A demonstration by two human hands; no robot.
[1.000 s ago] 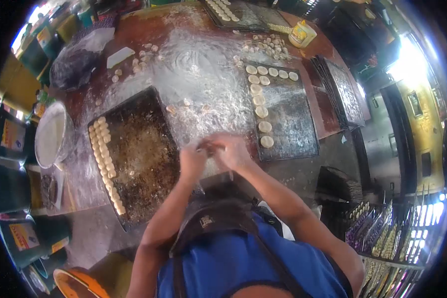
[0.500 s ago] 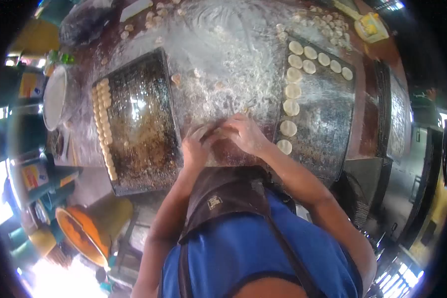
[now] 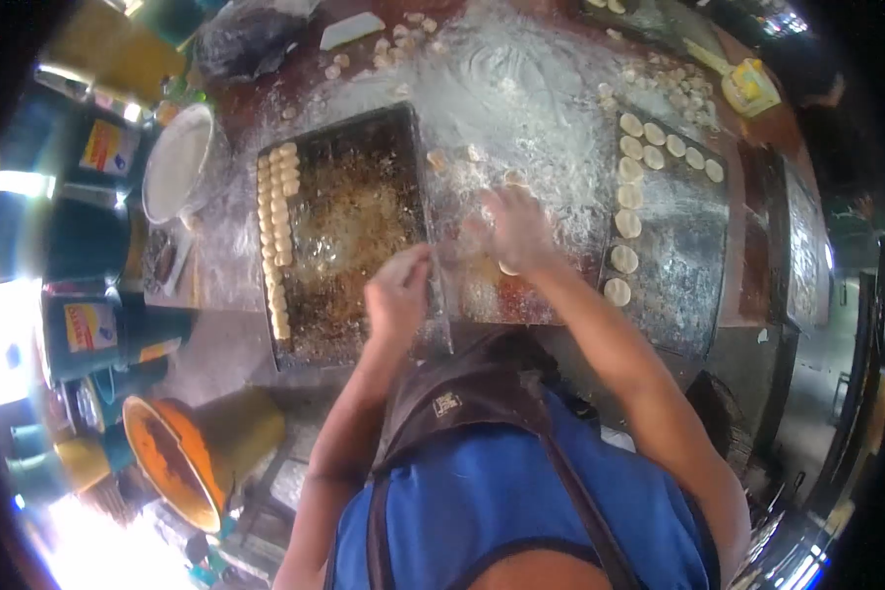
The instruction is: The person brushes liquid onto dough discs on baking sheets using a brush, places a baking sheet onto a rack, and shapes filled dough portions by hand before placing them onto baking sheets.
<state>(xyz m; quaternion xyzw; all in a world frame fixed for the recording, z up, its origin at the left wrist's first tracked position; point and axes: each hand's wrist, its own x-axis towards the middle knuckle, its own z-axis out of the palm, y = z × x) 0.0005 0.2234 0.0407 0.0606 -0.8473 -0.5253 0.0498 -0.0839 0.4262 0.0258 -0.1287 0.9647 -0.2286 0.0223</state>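
My left hand (image 3: 398, 295) is over the right edge of the left baking tray (image 3: 354, 265), its fingers curled together. Whatever may be in that pinch is hidden. On the floured table, my right hand (image 3: 521, 231) is slightly blurred, with its fingers stretched forward. One small dough piece (image 3: 514, 178) lies by its fingertips, and part of another shows beneath the wrist. Small dough balls (image 3: 281, 211) form close rows along the left side of the left tray. Flat dough rounds (image 3: 627, 224) line the left side and far end of the right tray (image 3: 674, 265).
Loose dough pieces (image 3: 683, 93) lie at the table's far right, near a yellow tub (image 3: 749, 87). A round white-rimmed basin (image 3: 179, 162) and a dark plastic bag (image 3: 251, 39) are at the left. An orange-lined bucket (image 3: 172, 462) stands below.
My hands have moved apart: the left is now over the left tray's edge, and the right reaches forward with fingers extended. The view has shifted, moving the trays rightward in the picture.
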